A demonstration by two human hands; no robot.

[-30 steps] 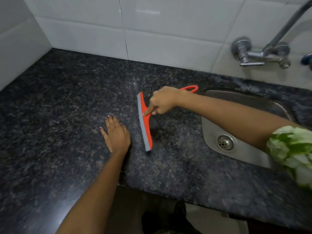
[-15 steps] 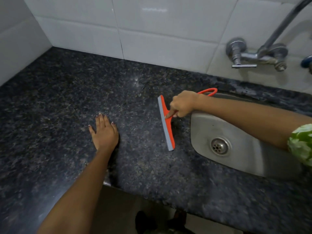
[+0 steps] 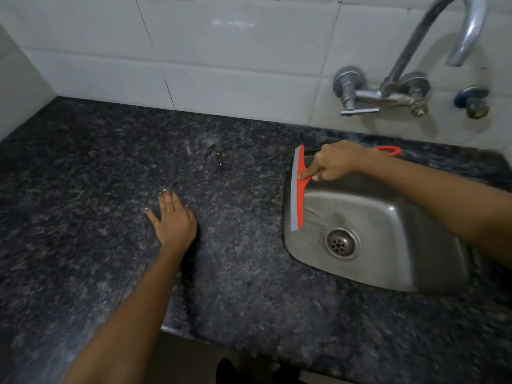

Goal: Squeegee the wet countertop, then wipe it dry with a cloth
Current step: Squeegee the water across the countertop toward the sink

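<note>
At centre right, the right hand (image 3: 333, 162) grips the orange squeegee with grey rubber blade (image 3: 297, 189) over the left rim of the stainless steel sink (image 3: 388, 231), while the left hand (image 3: 173, 220) lies flat, fingers spread, on the speckled dark granite countertop (image 3: 83, 203).

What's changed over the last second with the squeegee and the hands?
The right hand has dragged the squeegee rightward across the countertop; its blade now hangs over the sink's left rim. The grip on the handle is unchanged. The left hand stays flat on the countertop, holding nothing.
</note>
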